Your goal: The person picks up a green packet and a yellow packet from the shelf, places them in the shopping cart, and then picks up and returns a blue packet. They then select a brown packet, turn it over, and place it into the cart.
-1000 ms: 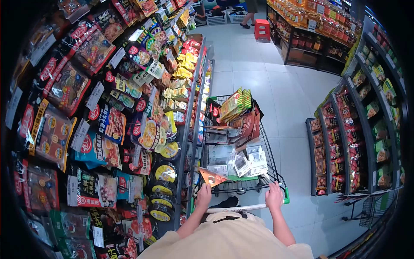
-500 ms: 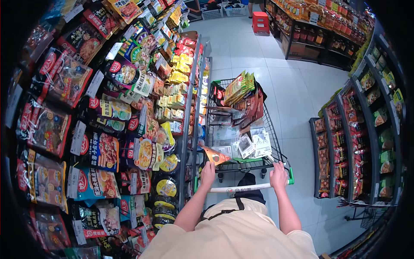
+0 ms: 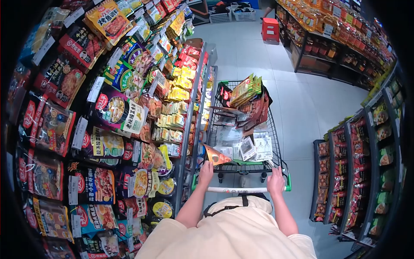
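Note:
My left hand [image 3: 205, 174] is closed around the left end of a shopping cart's white handle [image 3: 233, 190]. An orange, pointed packet [image 3: 217, 156] rises right at its fingertips, overlapping the cart's rear edge. Near the handle's green right end, my right hand [image 3: 275, 181] is wrapped around the bar, with a small whitish thing [image 3: 270, 163] showing by its fingers. Inside the wire cart [image 3: 277, 144], green-and-yellow packets [image 3: 246, 91] stand at the far end, beside dark red-brown packages [image 3: 258, 113]. White printed cards or labels [image 3: 262, 146] lie closer to me.
Shelves of seasoning packets [image 3: 118, 110] run close along the left side. Low racks of packaged goods [image 3: 359, 159] stand to the right. Ahead are a red stool [image 3: 270, 31], a shelf of bottles [image 3: 321, 34] and white baskets [image 3: 243, 14]. Pale floor tiles [image 3: 297, 103] run between them.
The cart and I have moved forward: the left shelf packets, the stool and the right racks sit lower in view. Both hands keep their hold on the handle.

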Demonstrator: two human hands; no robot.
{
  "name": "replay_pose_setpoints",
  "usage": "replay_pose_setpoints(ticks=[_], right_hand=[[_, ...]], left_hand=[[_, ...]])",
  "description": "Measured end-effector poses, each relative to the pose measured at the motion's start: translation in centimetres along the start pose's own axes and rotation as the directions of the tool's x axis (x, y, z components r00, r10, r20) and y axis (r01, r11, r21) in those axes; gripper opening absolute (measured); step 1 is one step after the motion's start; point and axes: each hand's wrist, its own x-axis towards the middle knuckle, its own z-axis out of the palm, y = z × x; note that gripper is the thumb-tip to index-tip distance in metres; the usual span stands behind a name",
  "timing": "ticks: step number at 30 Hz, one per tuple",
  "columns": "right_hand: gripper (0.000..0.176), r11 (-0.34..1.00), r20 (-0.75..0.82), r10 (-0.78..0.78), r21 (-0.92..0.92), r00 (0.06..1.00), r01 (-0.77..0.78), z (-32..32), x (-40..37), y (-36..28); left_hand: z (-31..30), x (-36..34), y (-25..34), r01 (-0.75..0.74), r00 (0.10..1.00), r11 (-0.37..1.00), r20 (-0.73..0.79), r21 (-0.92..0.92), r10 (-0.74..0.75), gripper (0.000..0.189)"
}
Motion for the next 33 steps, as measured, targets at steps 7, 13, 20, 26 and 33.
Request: replay_pose_setpoints(ticks=[7,13,20,26,33], right_hand=[[0.033,1.000,0.016,-0.004,0.021,1.000,0.003,0.9,7.1,-1.2],[0.035,1.000,0.018,-0.018,-0.001,1.000,0.018,2.0,12.9,-2.5],[0.035,1.000,-0.010,-0.008,0.015,1.000,0.008,2.5,18.5,-5.0],[0.034,0.997,0.050,0.077,0.012,0.996,-0.077,1.1,23.8,-7.9],[0.035,0.999,0.005,0.039,-0.005,0.999,-0.039,3.1,28.8,-8.5]], left_hand=[[1.5,7.4,0.0,-0.010,1.000,1.000,-0.017,-0.002,0.010,0.026],[1.9,13.6,0.4,-0.034,0.999,0.999,-0.017,-0.002,0.034,0.027],[2.4,20.0,-0.3,0.000,1.000,0.997,0.027,-0.079,0.002,0.027],[2.0,24.6,1.0,0.045,0.998,0.992,0.057,-0.114,-0.039,0.026],[3.2,29.9,-0.2,0.016,0.999,0.989,0.033,-0.144,-0.011,0.026]])
